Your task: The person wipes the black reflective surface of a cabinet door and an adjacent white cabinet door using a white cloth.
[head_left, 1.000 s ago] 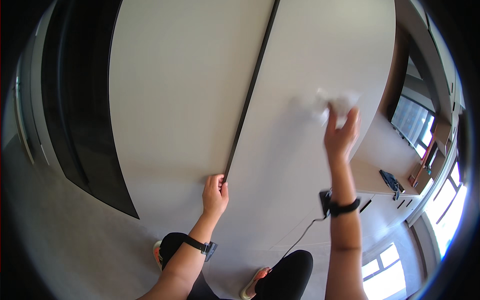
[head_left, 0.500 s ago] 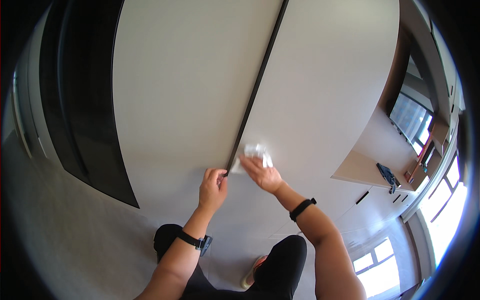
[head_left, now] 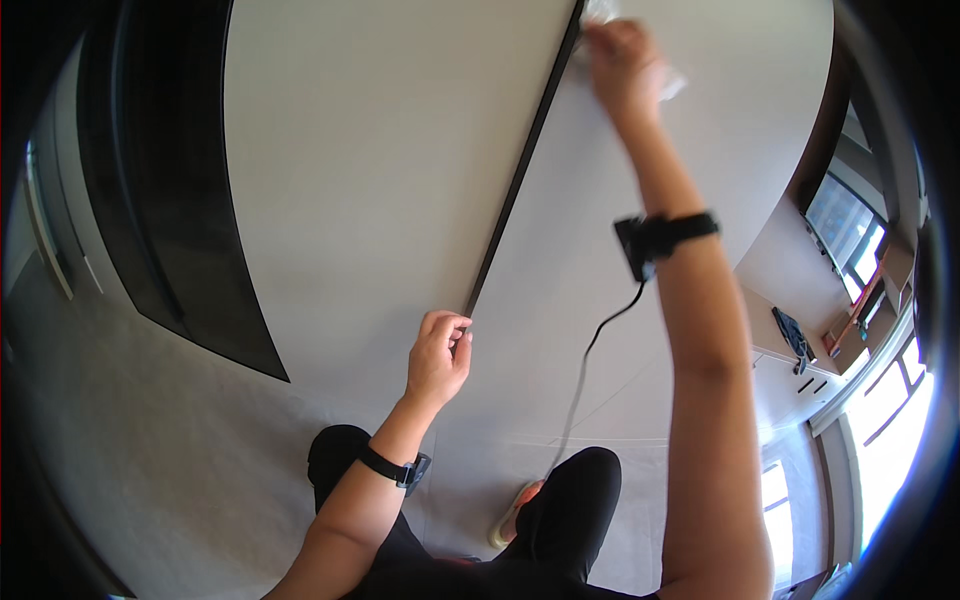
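A long black edge strip (head_left: 522,165) runs slantwise between two pale cabinet door panels, the left panel (head_left: 370,150) and the right panel (head_left: 730,120). At the strip's lower end my left hand (head_left: 437,362) is closed, its curled fingers hooked on the strip. High up, my right hand (head_left: 624,70) is slightly blurred, with its arm stretched far forward. It presses a crumpled white wipe (head_left: 673,85) against the right panel, beside the strip's upper part. Parts of the wipe stick out on both sides of the fingers.
A tall glossy black panel (head_left: 185,180) stands at the left. Below lies a grey floor (head_left: 190,440), with my knees close to the cabinet. A black cable (head_left: 585,365) hangs from my right wrist strap. At the right are a wall screen (head_left: 845,220) and a shelf holding dark cloth (head_left: 792,335).
My right hand has slid the wipe upward along the strip, from near my left hand to the top of the view. My left hand stays at the strip's lower end.
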A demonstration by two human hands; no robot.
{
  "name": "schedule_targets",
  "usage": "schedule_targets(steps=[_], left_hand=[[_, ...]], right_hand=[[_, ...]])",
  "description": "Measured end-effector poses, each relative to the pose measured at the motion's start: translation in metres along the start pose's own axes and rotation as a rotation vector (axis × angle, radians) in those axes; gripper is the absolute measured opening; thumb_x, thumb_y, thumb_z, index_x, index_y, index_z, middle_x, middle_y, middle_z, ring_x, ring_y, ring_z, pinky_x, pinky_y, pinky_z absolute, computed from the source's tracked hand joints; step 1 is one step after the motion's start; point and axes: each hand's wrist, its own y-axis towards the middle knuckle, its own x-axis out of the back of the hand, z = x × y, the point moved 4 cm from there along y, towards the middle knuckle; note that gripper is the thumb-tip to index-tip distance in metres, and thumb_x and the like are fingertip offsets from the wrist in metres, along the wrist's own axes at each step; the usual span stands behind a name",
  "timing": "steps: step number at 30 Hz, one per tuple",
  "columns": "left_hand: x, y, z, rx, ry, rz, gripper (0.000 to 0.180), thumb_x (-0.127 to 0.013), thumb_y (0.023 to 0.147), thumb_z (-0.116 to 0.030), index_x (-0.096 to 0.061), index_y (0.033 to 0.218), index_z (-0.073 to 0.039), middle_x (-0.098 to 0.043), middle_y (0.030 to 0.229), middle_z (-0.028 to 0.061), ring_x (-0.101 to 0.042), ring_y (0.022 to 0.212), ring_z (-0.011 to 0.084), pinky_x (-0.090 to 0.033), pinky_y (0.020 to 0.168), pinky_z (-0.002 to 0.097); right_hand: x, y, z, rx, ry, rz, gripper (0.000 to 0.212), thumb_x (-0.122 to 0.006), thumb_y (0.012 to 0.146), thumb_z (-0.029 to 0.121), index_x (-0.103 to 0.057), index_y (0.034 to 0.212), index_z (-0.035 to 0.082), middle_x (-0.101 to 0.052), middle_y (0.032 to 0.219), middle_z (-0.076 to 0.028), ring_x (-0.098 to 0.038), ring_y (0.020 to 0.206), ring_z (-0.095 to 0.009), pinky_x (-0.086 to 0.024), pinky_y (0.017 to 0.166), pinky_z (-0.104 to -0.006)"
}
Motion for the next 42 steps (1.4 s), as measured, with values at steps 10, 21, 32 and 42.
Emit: schedule_targets(steps=[10, 21, 32, 42], left_hand=[[-0.003, -0.003, -0.001, -0.047, 0.067, 0.039, 0.011, -0.059, 0.081, -0.002, -0.059, 0.093, -0.004, -0.054, 0.099, 0.0075, -0.059, 0.075, 0.0172, -0.050, 0.067, 0.0281], [-0.014, -0.012, 0.000, 0.036, -0.066, 0.019, 0.012, -0.060, 0.080, -0.003, -0.059, 0.091, -0.006, -0.054, 0.098, 0.0068, -0.060, 0.075, 0.0191, -0.051, 0.066, 0.0291], [-0.026, -0.011, -0.008, -0.002, -0.106, 0.020, 0.012, -0.061, 0.079, -0.002, -0.058, 0.090, -0.006, -0.054, 0.097, 0.0069, -0.058, 0.074, 0.0187, -0.049, 0.064, 0.0290], [-0.039, -0.022, -0.005, -0.016, -0.088, 0.047, 0.011, -0.060, 0.079, -0.002, -0.060, 0.090, -0.004, -0.054, 0.099, 0.0084, -0.061, 0.076, 0.0202, -0.052, 0.067, 0.0294]], right_hand=[[0.027, -0.264, 0.092, 0.097, 0.246, 0.786, 0.024, -0.055, 0.083, 0.003, -0.065, 0.101, 0.014, -0.056, 0.096, -0.012, -0.055, 0.093, -0.028, -0.048, 0.077, -0.0361], [-0.003, 0.102, -0.071, -0.687, 0.374, 0.001, 0.026, -0.064, 0.078, 0.027, -0.071, 0.086, 0.003, -0.067, 0.072, -0.012, -0.063, 0.066, -0.017, -0.049, 0.064, -0.0315], [-0.017, 0.127, -0.034, -0.538, -0.201, 0.115, 0.041, -0.053, 0.081, 0.040, -0.067, 0.091, 0.002, -0.067, 0.093, -0.017, -0.062, 0.093, -0.033, -0.048, 0.080, -0.0408], [-0.012, -0.036, 0.045, -0.315, 0.022, -0.051, 0.024, -0.066, 0.081, 0.023, -0.061, 0.074, 0.000, -0.056, 0.074, -0.014, -0.055, 0.072, -0.033, -0.044, 0.063, -0.0417]])
